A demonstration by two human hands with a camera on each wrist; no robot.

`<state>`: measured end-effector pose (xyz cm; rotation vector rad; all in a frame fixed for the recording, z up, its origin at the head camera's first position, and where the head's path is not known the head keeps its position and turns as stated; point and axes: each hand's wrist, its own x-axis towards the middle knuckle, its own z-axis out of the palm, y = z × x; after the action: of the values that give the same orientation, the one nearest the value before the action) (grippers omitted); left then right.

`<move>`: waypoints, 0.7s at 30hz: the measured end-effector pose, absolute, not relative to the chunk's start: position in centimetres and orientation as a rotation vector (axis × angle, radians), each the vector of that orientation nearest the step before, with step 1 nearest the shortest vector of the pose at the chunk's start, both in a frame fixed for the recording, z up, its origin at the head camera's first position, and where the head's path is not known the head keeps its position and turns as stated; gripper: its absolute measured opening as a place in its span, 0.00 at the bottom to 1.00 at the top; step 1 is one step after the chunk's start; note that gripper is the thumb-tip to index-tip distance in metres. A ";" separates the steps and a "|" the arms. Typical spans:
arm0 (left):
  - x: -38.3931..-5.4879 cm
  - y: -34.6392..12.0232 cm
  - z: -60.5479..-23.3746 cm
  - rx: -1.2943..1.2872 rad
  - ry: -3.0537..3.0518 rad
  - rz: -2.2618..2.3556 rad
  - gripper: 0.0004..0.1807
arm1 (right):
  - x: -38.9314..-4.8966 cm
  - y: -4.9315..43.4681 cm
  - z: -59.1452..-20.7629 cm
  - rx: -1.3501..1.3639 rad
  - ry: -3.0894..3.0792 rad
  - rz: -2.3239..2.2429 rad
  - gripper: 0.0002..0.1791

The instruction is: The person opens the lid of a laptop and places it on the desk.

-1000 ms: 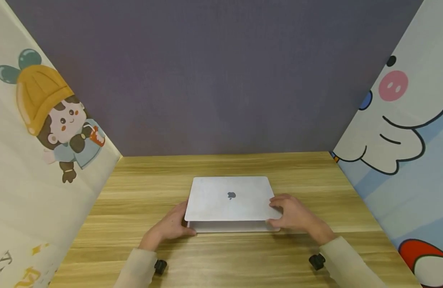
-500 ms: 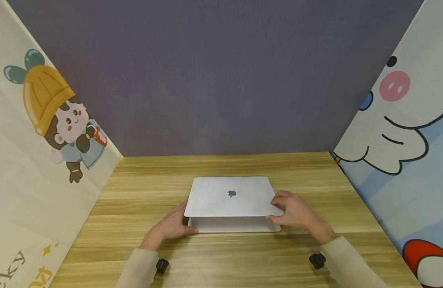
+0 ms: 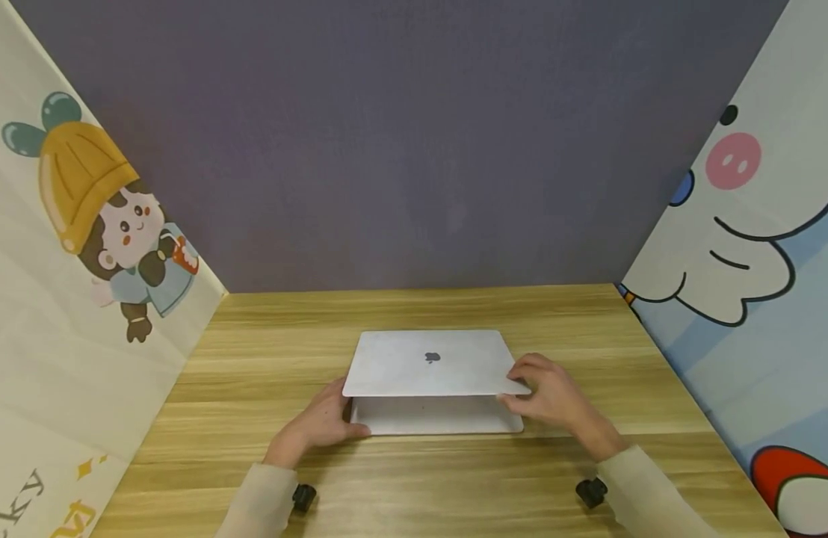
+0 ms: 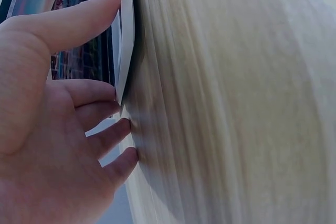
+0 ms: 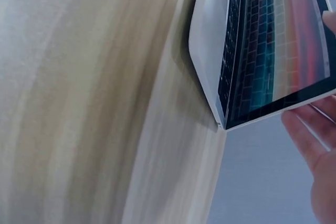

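A silver laptop [image 3: 400, 373] sits on the table, its lid tilted partly up with a gap above the base [image 3: 430, 420]. My left hand [image 3: 323, 420] grips the base at its front left corner, the thumb along the front edge and the fingers down the left side. Near the lid's front right corner, my right hand [image 3: 551, 394] pinches the lid edge between thumb and fingers. The right wrist view shows the lit colourful screen [image 5: 304, 45] facing the black keyboard [image 5: 229, 51]. Most of the keyboard is hidden from the head view by the lid.
The laptop stands on a wood-grain table [image 3: 414, 486]. A dark grey panel [image 3: 414, 149] rises behind it. Cartoon-printed walls border the left [image 3: 24, 299] and right [image 3: 791, 314]. A small black device [image 3: 592, 492] is at the right sleeve, another [image 3: 304, 497] at the left.
The lid's front edge has risen, widening the gap above the base. My right hand has moved slightly up with it, while my left hand has stayed at the base's corner.
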<state>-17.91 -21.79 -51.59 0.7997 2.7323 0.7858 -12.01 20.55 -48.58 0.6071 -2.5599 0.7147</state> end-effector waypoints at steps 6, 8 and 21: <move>-18.0 -21.7 -51.4 0.826 2.753 0.764 0.56 | -12.2 20.4 -49.0 0.626 -2.434 0.732 0.15; -18.0 -21.7 -51.4 0.841 2.761 0.762 0.56 | -12.3 20.4 -49.1 0.614 -2.405 0.748 0.14; -18.0 -21.6 -51.0 0.784 2.737 0.694 0.54 | -13.1 20.3 -49.0 0.633 -2.252 0.940 0.12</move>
<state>-17.96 -21.57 -50.97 0.7838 2.7370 0.6939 -13.11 20.25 -48.97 0.6335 -2.2516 0.9401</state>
